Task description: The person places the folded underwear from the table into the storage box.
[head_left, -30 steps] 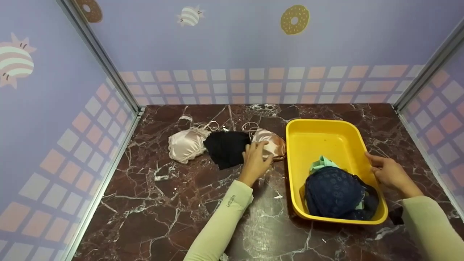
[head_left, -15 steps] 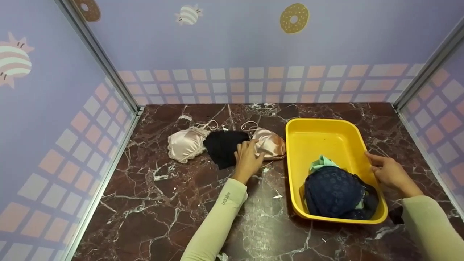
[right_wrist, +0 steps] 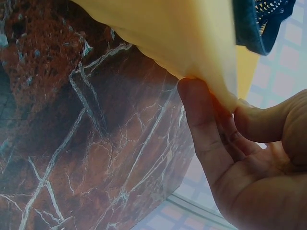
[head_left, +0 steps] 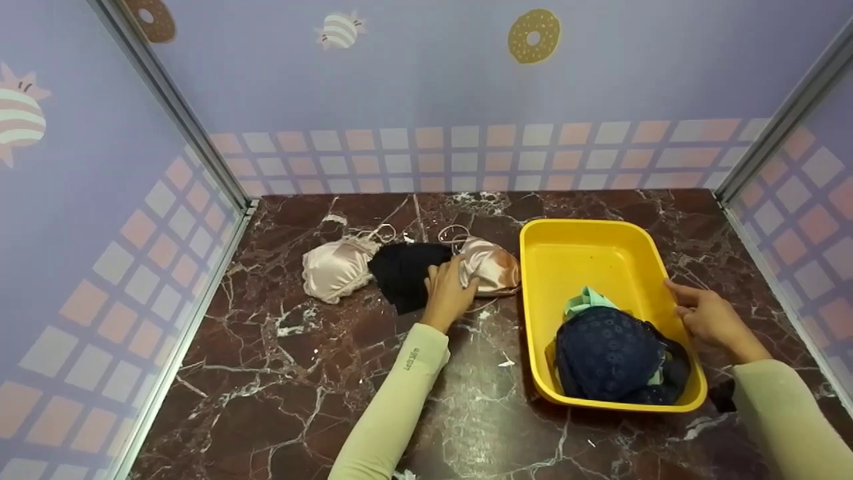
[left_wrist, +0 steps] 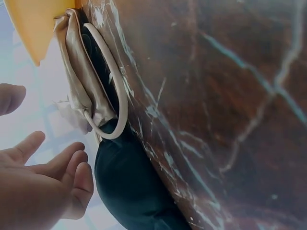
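Note:
My left hand [head_left: 448,293] hovers palm down where a black cloth piece [head_left: 400,270] meets a shiny pale satin bra cup [head_left: 490,267]. In the left wrist view its relaxed fingers [left_wrist: 82,179] stand apart from the fabric, and a thin looped strap [left_wrist: 121,96] shows beside the satin. Farther left lies another pale satin cup [head_left: 338,270] with lace trim. My right hand [head_left: 714,319] pinches the right rim of a yellow tub [head_left: 586,263] between thumb and fingers. Inside its near end sit a navy patterned bra [head_left: 608,353] and mint-green fabric [head_left: 588,300].
The dark red marbled tabletop [head_left: 286,413] carries everything. Patterned lilac panels enclose it at the back [head_left: 413,80], left [head_left: 80,227] and right [head_left: 813,180]. A small black thing [head_left: 722,396] lies under the right sleeve.
My left hand has shifted slightly left, off the right satin cup toward the black cloth. The right hand keeps its grip on the tub's rim; the head view has turned slightly.

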`<state>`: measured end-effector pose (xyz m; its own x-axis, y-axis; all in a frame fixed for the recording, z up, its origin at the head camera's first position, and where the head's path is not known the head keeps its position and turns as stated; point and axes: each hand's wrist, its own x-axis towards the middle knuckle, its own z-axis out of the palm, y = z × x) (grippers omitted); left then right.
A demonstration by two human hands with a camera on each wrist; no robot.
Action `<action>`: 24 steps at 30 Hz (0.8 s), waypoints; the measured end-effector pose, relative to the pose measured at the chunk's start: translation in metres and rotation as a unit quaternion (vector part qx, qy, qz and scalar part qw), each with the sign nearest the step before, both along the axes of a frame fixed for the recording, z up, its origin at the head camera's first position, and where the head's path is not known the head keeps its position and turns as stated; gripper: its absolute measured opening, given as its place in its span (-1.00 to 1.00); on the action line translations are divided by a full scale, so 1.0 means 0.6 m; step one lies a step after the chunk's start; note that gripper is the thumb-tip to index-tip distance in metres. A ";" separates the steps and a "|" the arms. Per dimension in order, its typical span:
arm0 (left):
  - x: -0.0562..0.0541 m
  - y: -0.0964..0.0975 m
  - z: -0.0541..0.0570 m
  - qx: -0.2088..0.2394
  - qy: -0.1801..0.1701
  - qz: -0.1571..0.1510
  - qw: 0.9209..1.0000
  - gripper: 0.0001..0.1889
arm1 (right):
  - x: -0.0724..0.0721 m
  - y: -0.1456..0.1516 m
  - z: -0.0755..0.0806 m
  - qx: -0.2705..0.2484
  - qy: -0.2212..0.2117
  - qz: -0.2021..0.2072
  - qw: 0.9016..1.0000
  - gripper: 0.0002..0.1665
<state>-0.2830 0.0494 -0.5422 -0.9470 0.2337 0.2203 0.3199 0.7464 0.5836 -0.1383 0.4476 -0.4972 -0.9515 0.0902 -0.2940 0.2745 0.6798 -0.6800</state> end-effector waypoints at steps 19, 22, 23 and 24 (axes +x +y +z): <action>-0.036 0.048 -0.005 -0.057 -0.038 0.017 0.998 -0.49 | -0.002 -0.001 0.001 0.028 0.017 -0.001 0.999 -0.33; -0.040 0.053 -0.005 -0.067 -0.054 0.025 0.996 -0.45 | -0.001 0.000 0.000 0.017 0.007 -0.007 1.000 -0.33; -0.041 0.055 -0.005 -0.071 -0.060 0.027 0.995 -0.44 | -0.001 0.000 0.000 0.017 0.006 -0.006 1.000 -0.33; -0.042 0.057 -0.006 -0.074 -0.064 0.028 0.995 -0.43 | -0.001 0.000 0.000 0.018 0.007 -0.004 1.000 -0.33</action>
<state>-0.3084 0.0834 -0.5457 -0.9777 0.1999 0.0646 0.2051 0.8421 0.4989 -0.1387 0.4478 -0.4970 -0.9549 0.1088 -0.2763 0.2708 0.7011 -0.6597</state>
